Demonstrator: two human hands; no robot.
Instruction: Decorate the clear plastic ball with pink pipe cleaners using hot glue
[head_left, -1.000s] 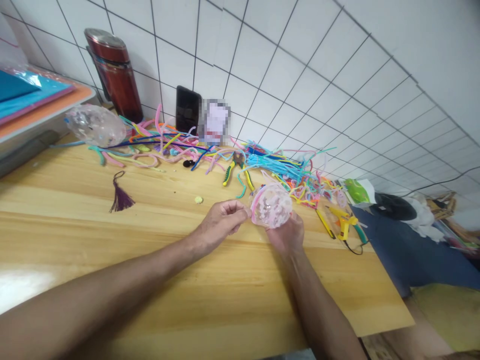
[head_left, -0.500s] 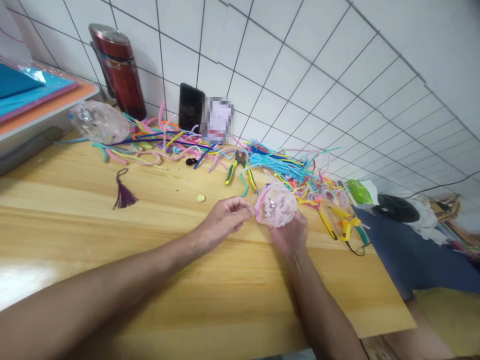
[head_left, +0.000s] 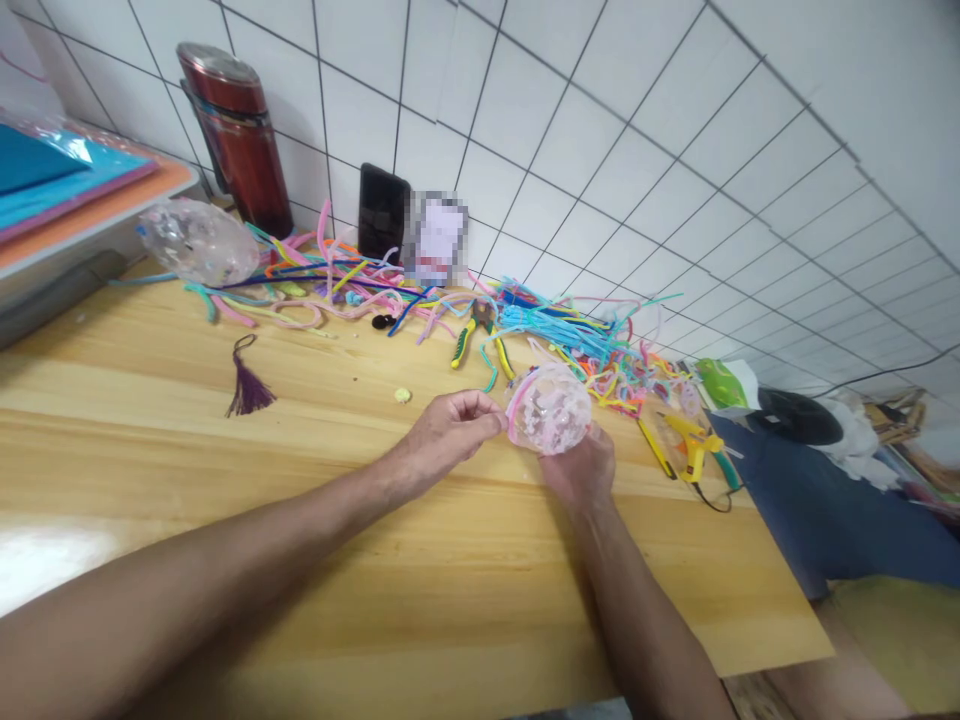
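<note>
My right hand (head_left: 579, 468) is wrapped round a clear plastic bottle (head_left: 555, 415) from below and behind, and most of its fingers are hidden by it. The bottle is see-through with whitish-pink patches. A pink fuzzy strip (head_left: 523, 398) runs along its left side. At that side my left hand (head_left: 466, 432) has thumb and index finger pinched together against the edge. What lies between the fingertips is too small to make out. Behind the bottle lie pliers (head_left: 482, 325) with yellow-green handles and a short teal pipe cleaner (head_left: 491, 368).
Pipe cleaners (head_left: 559, 330) are heaped along the tiled wall, with two phones (head_left: 383, 215) propped there. A red thermos (head_left: 244, 150) and another clear bottle (head_left: 202, 243) stand left. A purple tassel (head_left: 247, 385) lies in front. On the right are a yellow glue gun (head_left: 694, 443) and a cutter (head_left: 657, 448).
The bottle has turned or shifted very slightly to the left in my right hand. My left hand keeps its pinch at the bottle's edge, almost still.
</note>
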